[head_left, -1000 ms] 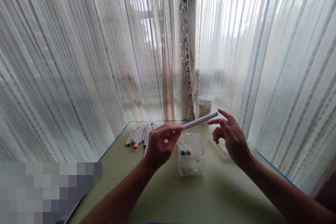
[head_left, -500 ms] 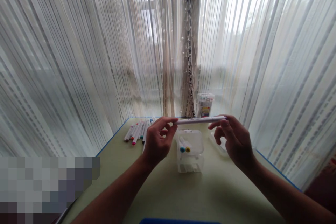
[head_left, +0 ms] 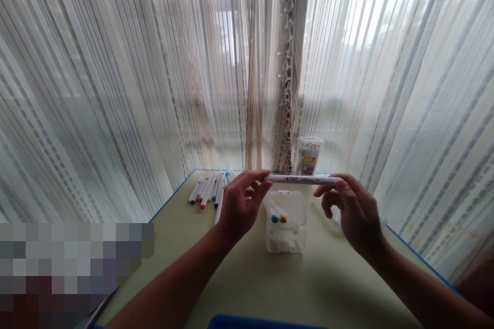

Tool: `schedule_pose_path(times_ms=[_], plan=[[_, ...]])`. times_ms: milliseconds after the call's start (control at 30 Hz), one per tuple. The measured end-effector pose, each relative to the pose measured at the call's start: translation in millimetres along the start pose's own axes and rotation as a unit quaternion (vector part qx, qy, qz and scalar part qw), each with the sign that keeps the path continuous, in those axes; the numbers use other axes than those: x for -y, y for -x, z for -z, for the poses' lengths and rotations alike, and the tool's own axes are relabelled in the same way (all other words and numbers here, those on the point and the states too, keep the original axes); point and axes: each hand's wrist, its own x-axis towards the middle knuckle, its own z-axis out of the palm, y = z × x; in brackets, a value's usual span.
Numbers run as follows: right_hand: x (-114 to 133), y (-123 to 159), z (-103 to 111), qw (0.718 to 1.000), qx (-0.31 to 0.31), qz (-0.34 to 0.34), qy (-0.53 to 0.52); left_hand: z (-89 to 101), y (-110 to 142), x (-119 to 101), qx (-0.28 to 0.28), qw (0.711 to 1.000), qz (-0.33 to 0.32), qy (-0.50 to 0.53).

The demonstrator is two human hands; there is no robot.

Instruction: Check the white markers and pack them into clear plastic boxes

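A white marker (head_left: 301,180) is held level above the table, one end pinched in my left hand (head_left: 241,208) and the other end pinched in my right hand (head_left: 353,211). Just under it stands a clear plastic box (head_left: 286,223) holding two markers, one with a blue cap and one with a yellow cap. A row of several markers (head_left: 210,193) with coloured caps lies on the table to the left of my left hand.
The pale green table (head_left: 270,282) has a blue edge and sheer striped curtains on both sides. A clear lid (head_left: 332,213) lies behind my right hand. A small clear container (head_left: 309,156) stands at the far corner. A blue object (head_left: 262,322) shows at the near edge.
The marker was tilted in my left hand alone. My right hand closed on its far end and the marker now lies level between both hands.
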Motion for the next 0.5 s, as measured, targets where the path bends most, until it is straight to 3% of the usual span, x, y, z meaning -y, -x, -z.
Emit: schedule_pose_path(times_ms=[500], plan=[[3.6,0.9,-2.7,1.0,0.01,0.01,-0.001,0.2,1.5,-8.4,0.012,1.0,0.009,-0.024]])
